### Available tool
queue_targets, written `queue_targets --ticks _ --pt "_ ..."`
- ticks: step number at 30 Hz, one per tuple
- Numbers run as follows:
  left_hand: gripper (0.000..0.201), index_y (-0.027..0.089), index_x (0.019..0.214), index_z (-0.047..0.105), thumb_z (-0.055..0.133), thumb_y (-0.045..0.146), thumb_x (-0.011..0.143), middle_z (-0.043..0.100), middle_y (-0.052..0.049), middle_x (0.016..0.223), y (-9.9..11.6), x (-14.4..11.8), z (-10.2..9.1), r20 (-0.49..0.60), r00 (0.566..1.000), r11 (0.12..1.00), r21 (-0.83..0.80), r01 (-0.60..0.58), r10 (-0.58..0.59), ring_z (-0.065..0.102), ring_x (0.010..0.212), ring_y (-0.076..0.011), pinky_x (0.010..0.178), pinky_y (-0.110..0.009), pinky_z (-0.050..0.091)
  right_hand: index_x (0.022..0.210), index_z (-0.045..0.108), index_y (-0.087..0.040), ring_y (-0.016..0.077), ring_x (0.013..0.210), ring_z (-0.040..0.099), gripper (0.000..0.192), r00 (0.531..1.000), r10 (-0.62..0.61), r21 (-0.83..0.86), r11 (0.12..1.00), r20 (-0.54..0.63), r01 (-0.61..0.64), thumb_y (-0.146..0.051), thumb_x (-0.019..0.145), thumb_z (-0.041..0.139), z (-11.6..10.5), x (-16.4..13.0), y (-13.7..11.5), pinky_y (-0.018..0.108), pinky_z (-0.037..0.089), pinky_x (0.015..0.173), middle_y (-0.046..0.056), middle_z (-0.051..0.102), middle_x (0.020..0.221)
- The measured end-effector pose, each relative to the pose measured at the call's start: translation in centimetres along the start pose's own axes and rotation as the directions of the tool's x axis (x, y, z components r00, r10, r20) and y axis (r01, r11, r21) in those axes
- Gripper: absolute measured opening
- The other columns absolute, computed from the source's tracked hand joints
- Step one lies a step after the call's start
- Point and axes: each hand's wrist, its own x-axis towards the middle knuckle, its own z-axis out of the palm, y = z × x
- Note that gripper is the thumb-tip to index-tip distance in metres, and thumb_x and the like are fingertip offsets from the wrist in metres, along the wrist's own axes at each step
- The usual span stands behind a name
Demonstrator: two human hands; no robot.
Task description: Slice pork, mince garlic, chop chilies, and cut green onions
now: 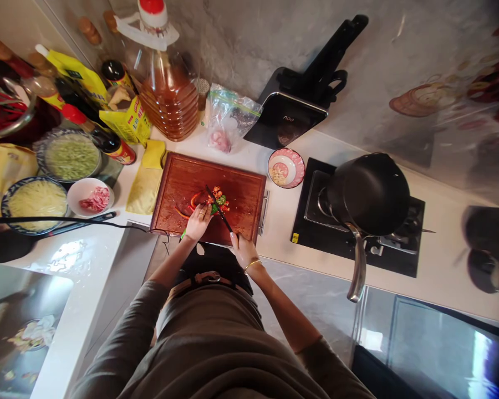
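On a wooden cutting board [178,194], peppers [208,202], seemingly half chopped, are steadied by the left hand [198,221]; a knife [218,209] is gripped by the right hand [243,249].

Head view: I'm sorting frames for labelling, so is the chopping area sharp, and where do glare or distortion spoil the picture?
Head view: the cutting board, knife and both hands are fairly sharp at centre; glare whitens the counter at left; wide-angle bending and blur smear the right edge and corners.

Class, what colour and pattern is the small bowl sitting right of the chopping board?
The small bowl is pink with a floral-looking pattern and a white inside; head view.
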Motion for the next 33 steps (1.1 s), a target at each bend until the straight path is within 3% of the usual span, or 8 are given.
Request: queue_targets --ticks 4,8,13,17,23,27,33 --pt "0.041 0.012 0.129 0.049 0.042 0.028 0.092 0.06 -0.016 0.119 -0.1 -0.1 0.3 0.0 1.0 1.0 0.002 0.001 -0.001 0.052 0.12 -0.026 0.107 -0.044 0.039 0.099 0.06 -0.016 0.0213 0.085 0.066 0.045 0.999 0.0 0.01 1.0 0.032 0.0 -0.041 0.097 0.023 -0.7 -0.3 0.4 0.027 0.041 0.069 0.011 0.069 0.091" --pt "0.042 0.013 0.13 0.048 0.042 0.029 0.092 0.059 -0.015 0.122 -0.4 -0.3 0.5 -0.003 1.0 1.0 0.001 -0.02 0.02 0.051 0.121 -0.0254 0.106 -0.044 0.041 0.097 0.063 -0.014 0.0226 0.089 0.066 0.051 0.997 0.002 0.025 1.0 0.08 -0.004 -0.043 0.097 0.021 -0.9 1.2 0.1 0.027 0.042 0.071 0.014 0.07 0.092" --pt "0.042 0.014 0.131 0.048 0.042 0.029 0.092 0.061 -0.015 0.119 -0.6 -0.2 0.2 -0.016 1.0 1.0 -0.002 -0.02 0.02 0.051 0.121 -0.0255 0.105 -0.043 0.042 0.106 0.061 -0.015 0.0219 0.096 0.064 0.048 1.0 -0.016 0.073 0.997 0.005 0.016 -0.042 0.097 0.023 1.3 4.6 -1.1 0.027 0.042 0.079 0.014 0.069 0.101" --pt "0.044 0.015 0.132 0.047 0.041 0.029 0.092 0.062 -0.015 0.117 -0.2 0.1 -0.6 0.002 1.0 1.0 0.022 -0.021 0.021 0.054 0.117 -0.0258 0.106 -0.043 0.041 0.112 0.058 -0.015 0.0223 0.096 0.064 0.045 0.997 -0.008 0.114 0.993 -0.074 0.016 -0.041 0.097 0.024 3.0 5.6 -1.4 0.029 0.043 0.081 0.013 0.068 0.103" --pt "0.053 0.012 0.142 0.032 0.036 0.015 0.089 0.052 -0.019 0.13 0.5 -0.3 -1.0 0.05 0.999 0.997 0.07 0.012 -0.015 0.042 0.129 -0.0295 0.11 -0.048 0.032 0.102 0.062 -0.014 0.0206 0.088 0.065 0.052 0.996 -0.025 0.167 0.985 -0.091 0.04 -0.038 0.098 0.016 2.1 4.8 -0.3 0.027 0.043 0.076 0.011 0.07 0.093" --pt "0.05 0.011 0.14 0.035 0.036 0.015 0.09 0.054 -0.019 0.126 -0.1 -0.6 -0.5 0.068 0.997 0.997 0.069 0.02 -0.025 0.037 0.133 -0.0299 0.106 -0.047 0.038 0.1 0.062 -0.016 0.0205 0.087 0.065 0.048 0.992 -0.058 0.126 0.989 -0.114 0.072 -0.041 0.098 0.02 0.8 3.2 0.5 0.025 0.041 0.071 0.01 0.069 0.092" --pt "0.046 0.01 0.137 0.039 0.036 0.018 0.091 0.055 -0.019 0.128 -0.7 -0.7 -0.1 0.057 0.998 0.999 0.033 -0.016 0.014 0.042 0.13 -0.0293 0.106 -0.049 0.038 0.098 0.062 -0.018 0.0209 0.083 0.065 0.047 0.997 -0.064 0.073 0.995 -0.049 0.068 -0.045 0.097 0.023 0.0 1.4 1.1 0.025 0.039 0.066 0.009 0.07 0.087"
